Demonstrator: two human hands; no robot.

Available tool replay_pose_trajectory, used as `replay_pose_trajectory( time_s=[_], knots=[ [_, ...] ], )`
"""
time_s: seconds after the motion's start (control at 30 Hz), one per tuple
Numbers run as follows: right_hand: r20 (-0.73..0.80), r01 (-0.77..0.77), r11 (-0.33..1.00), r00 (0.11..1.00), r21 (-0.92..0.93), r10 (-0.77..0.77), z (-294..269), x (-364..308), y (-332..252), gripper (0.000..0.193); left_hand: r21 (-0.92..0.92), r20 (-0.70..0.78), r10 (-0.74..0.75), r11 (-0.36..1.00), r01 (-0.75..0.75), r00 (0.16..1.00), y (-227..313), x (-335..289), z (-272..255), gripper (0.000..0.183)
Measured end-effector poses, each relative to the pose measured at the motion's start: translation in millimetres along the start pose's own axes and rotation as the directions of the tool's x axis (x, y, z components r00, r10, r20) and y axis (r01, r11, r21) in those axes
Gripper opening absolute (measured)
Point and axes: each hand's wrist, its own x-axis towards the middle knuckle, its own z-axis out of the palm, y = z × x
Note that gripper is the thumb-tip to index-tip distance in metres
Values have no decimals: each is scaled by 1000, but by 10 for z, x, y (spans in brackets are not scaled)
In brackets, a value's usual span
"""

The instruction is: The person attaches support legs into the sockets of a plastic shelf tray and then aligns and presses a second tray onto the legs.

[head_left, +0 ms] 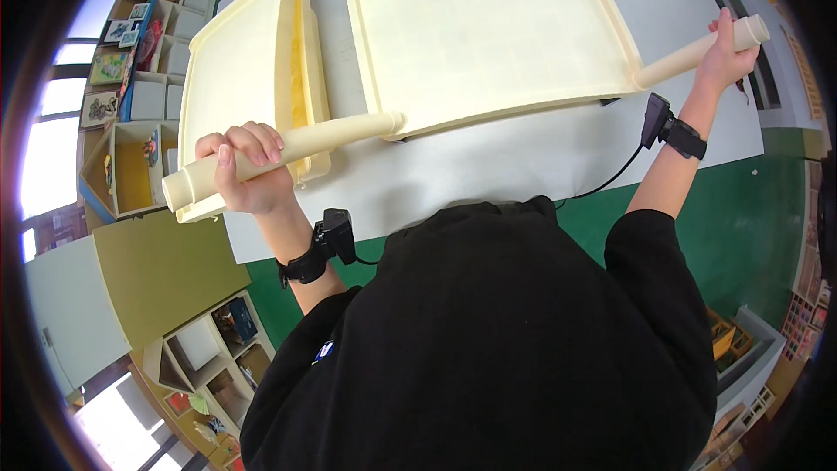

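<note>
A cream plastic rectangular panel with a raised rim and rounded corners [497,30] lies over the far part of a smooth white tabletop [453,179]; whether it rests flat there cannot be told. From its near left corner runs a thick cream plastic tube [344,128], held by the left hand [251,166], whose fingers curl over it close to the stepped outer end. From the near right corner a matching cream tube [676,65] slants outward, and the right hand [724,61] is closed round it near its tip. More tubes show at the far corners. Just left of the panel stands a second cream rimmed plastic piece [234,57] with a yellow strip [299,70] along its right side; the left tube crosses above its near end. Each wrist wears a black strap with a small box. Beyond the tabletop lies a green floor [741,235], with pale open shelving [137,166] at left.
</note>
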Motion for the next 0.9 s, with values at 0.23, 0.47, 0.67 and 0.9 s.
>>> replay_pose_trajectory(
  time_s=[0.23,0.47,0.67,0.9],
  knots=[
    [7,2,1000,1000,-7,-2,-6,6,9,31,132,31,-41,991,36,999,-6,63,44,4],
    [2,-8,1000,1000,7,8,3,-13,-43,30,64,105,-178,983,172,978,-63,162,-36,7],
    [-9,-21,1000,1000,10,21,9,28,-15,29,29,260,-218,976,218,941,-90,291,-59,15],
    [-49,-10,1000,999,3,10,-62,44,-58,25,-57,652,-218,941,334,726,-260,447,222,23]
  ],
)
